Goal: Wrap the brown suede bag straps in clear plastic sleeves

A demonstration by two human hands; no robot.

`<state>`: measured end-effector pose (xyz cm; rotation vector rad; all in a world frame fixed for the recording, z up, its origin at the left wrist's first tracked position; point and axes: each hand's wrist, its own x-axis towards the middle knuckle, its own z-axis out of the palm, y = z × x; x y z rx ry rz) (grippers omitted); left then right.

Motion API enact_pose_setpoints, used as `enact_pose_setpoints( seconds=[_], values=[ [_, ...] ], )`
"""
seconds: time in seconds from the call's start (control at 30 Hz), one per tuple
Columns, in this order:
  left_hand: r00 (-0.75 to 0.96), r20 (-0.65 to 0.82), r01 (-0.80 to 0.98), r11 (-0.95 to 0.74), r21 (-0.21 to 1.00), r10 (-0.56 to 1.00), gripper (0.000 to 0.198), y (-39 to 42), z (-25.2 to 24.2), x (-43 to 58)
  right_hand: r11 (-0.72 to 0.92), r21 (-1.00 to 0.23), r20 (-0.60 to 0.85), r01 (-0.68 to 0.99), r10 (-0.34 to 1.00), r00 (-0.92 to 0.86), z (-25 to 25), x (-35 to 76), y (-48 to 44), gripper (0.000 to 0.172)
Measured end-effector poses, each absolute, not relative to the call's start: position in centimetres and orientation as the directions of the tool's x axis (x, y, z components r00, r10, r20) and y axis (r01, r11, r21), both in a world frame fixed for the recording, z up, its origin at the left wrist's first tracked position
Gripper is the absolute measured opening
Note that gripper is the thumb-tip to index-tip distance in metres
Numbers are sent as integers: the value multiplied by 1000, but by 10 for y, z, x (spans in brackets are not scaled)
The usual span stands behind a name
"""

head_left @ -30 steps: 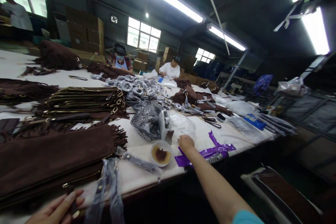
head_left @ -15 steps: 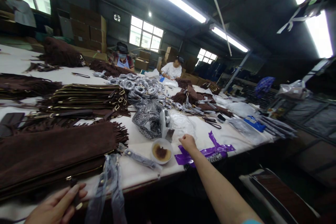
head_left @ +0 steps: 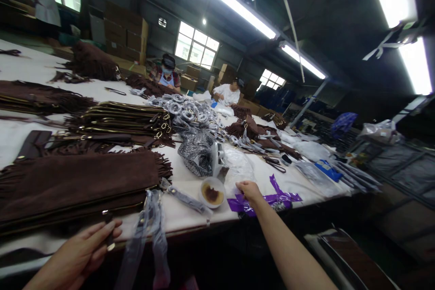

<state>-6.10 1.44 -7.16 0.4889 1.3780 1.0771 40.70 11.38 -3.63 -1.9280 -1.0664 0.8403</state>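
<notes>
My left hand (head_left: 91, 244), at the front left table edge, pinches a short dark strap (head_left: 109, 238) with shiny metal at both ends. Just behind it lies a dark brown fringed suede bag (head_left: 102, 176) with gold zips. Straps wrapped in grey plastic (head_left: 157, 231) hang over the edge to its right. My right hand (head_left: 250, 191) is closed above purple tape (head_left: 282, 197) at the table's front; whatever its fingers hold is too small to make out. Left of that hand stands a white bowl (head_left: 221, 188) with brown stuff inside.
Stacked brown bags (head_left: 125, 120), a heap of plastic-wrapped rings (head_left: 190, 111) and a snakeskin-patterned bundle (head_left: 195, 152) fill the middle of the table. Clear plastic bags (head_left: 312, 176) lie right. Two people sit at the far side; another person (head_left: 44, 4) stands back left.
The view has shifted, so the table things appear farther right. My left hand has risen slightly with the strap still in it. My right hand stays by the purple tape, slightly lower.
</notes>
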Motion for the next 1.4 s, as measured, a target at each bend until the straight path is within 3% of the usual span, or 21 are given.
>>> enact_pose_setpoints(
  seconds=[0.13,0.3,0.5,0.6,0.7,0.83,0.93,1.03,1.17,1.4],
  values=[
    [-6,-509,-422,459,782,861,41,12,-65,-65,-239,-925,-154,295,947,284,-13,362,95,32],
    [63,-474,-450,449,772,878,36,7,-52,-60,-129,-991,-131,18,981,-147,3,254,68,30],
    [198,-419,-544,454,705,886,52,-1,-45,-63,97,-988,29,120,882,-470,-16,129,40,19],
    [168,-390,-547,415,728,905,46,-5,-48,-64,239,-919,45,315,854,-518,-29,107,31,17],
    [108,-377,-550,372,748,920,37,-7,-53,-62,226,-869,-66,440,828,-557,-35,107,30,17],
    [107,-368,-562,361,744,924,37,-7,-55,-58,-86,-895,-314,438,820,-479,-35,106,40,37],
    [138,-388,-538,398,744,911,44,-7,-53,-58,-277,-896,-410,347,819,-403,-37,93,48,37],
    [129,-406,-489,414,768,905,44,-9,-53,-63,-235,-921,-341,311,873,-350,-39,84,50,31],
    [62,-445,-426,427,798,893,39,-13,-56,-81,-71,-905,-223,419,919,-326,-38,89,43,27],
    [193,-440,-547,469,693,877,30,-6,-46,-104,-83,-882,-250,464,917,-312,-42,101,22,22]
  ],
)
